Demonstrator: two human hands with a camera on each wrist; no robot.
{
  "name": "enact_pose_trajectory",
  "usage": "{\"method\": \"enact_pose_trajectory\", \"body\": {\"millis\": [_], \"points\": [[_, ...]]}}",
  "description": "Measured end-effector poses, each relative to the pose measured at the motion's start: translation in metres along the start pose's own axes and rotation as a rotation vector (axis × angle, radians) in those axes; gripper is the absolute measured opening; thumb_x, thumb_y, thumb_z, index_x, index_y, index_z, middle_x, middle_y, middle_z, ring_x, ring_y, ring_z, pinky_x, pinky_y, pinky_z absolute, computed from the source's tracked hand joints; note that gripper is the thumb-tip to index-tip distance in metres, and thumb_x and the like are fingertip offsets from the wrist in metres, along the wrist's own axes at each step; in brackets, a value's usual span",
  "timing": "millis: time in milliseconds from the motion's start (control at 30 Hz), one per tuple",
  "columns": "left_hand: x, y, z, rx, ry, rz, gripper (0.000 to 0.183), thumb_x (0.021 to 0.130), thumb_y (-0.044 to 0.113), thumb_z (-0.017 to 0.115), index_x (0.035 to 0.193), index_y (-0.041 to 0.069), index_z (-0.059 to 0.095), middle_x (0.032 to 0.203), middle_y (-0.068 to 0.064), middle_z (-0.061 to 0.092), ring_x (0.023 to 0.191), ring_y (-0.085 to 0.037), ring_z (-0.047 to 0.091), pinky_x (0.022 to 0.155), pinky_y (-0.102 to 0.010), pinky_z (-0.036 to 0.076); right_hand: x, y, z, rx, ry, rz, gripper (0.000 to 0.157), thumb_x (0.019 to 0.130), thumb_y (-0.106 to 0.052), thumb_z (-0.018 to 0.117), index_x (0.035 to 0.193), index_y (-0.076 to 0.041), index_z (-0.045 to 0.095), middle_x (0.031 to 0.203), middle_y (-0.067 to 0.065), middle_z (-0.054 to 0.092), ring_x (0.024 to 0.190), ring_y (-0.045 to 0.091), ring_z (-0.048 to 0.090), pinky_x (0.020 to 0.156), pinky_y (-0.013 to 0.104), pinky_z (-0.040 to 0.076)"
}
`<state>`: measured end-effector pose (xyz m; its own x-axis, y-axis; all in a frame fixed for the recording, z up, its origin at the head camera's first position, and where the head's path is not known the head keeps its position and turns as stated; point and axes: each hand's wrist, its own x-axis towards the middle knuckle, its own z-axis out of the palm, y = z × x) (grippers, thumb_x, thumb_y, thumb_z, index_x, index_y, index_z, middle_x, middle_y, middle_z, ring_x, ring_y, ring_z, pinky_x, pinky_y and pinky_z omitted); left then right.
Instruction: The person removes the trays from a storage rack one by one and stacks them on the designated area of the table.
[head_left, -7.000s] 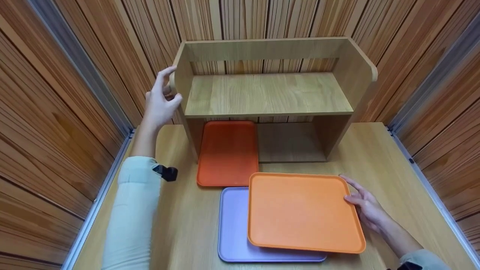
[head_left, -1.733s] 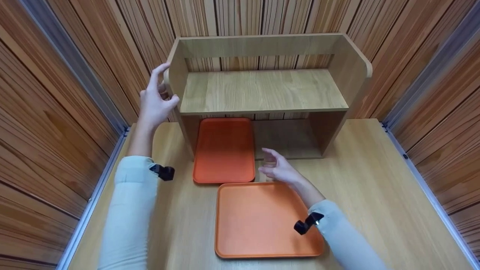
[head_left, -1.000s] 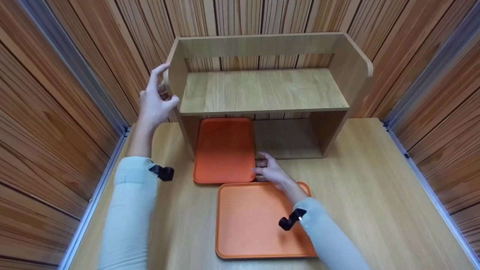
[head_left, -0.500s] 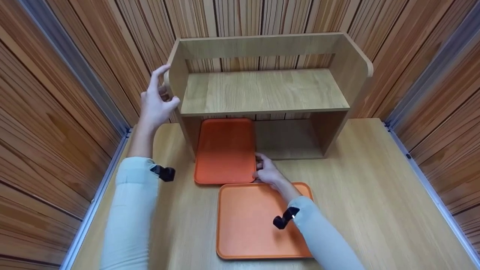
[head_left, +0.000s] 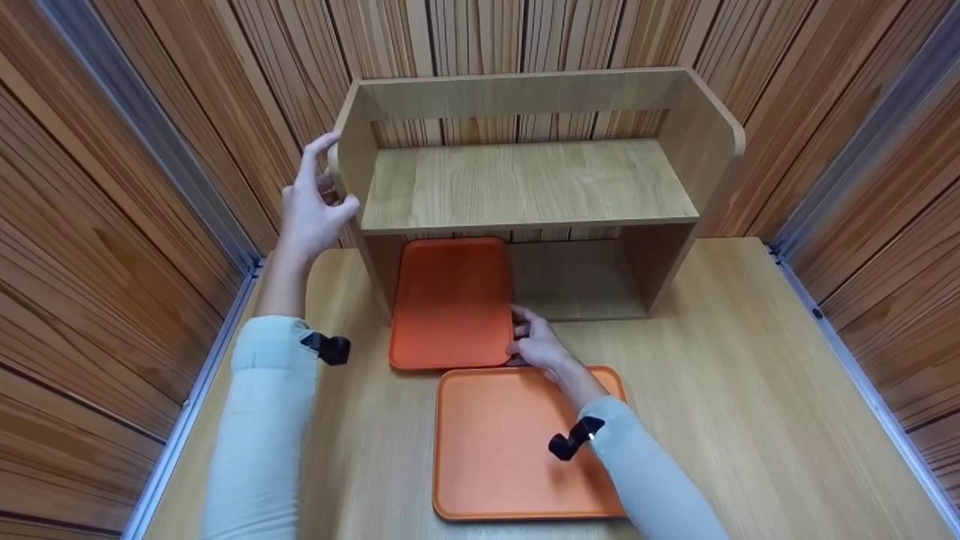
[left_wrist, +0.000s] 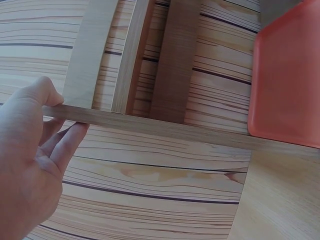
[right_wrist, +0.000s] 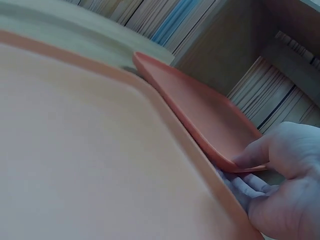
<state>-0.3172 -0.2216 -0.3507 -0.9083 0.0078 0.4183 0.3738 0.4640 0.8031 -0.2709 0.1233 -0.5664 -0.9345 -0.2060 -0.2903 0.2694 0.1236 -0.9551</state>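
Note:
A two-tier wooden desk shelf (head_left: 525, 184) stands at the back. My left hand (head_left: 311, 214) holds the edge of its left side panel (left_wrist: 165, 130), thumb on one face and fingers on the other. A red-orange tray (head_left: 451, 307) lies partly inside the lower tier, on the left, its front end sticking out. My right hand (head_left: 538, 346) pinches this tray's right edge near the front corner, thumb on top and fingers beneath in the right wrist view. In front lies a lighter orange tray (head_left: 502, 450), partly covered by my right forearm.
Wooden plank walls (head_left: 112, 247) enclose the table (head_left: 750, 390) at the back and on both sides, with metal strips along the corners. The shelf's lower right floor (head_left: 577, 277) is beside the red-orange tray. A black wrist camera (head_left: 576, 439) hangs over the orange tray.
My right hand has set the orange tray over the purple one, now hidden, then moved left to pinch the red-orange tray's edge. My left hand has kept its hold on the shelf.

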Motion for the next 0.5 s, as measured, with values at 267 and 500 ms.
{"method": "enact_pose_trajectory", "body": {"millis": [267,500], "points": [[0.000,0.000,0.000,0.003,-0.003,0.000,0.085,0.100,-0.003,0.062,0.173,0.034,0.038,0.163,-0.025,0.062,0.144,-0.038,0.070,0.113,-0.061,0.061,-0.004,-0.009,-0.009,0.079,-0.004,-0.006,0.089,0.095,0.016,0.059,0.176,-0.014,0.038,0.114,0.009,0.047,0.078,0.018,0.059,0.069,0.031,0.067],[0.000,0.001,0.000,0.014,0.000,-0.023,0.086,0.099,-0.004,0.062,0.172,0.036,0.039,0.159,-0.026,0.065,0.142,-0.038,0.072,0.113,-0.060,0.062,-0.010,-0.015,-0.017,0.131,0.003,-0.017,0.082,0.099,0.011,0.059,0.174,-0.017,0.042,0.109,0.006,0.052,0.081,0.017,0.061,0.076,0.035,0.066]]}}
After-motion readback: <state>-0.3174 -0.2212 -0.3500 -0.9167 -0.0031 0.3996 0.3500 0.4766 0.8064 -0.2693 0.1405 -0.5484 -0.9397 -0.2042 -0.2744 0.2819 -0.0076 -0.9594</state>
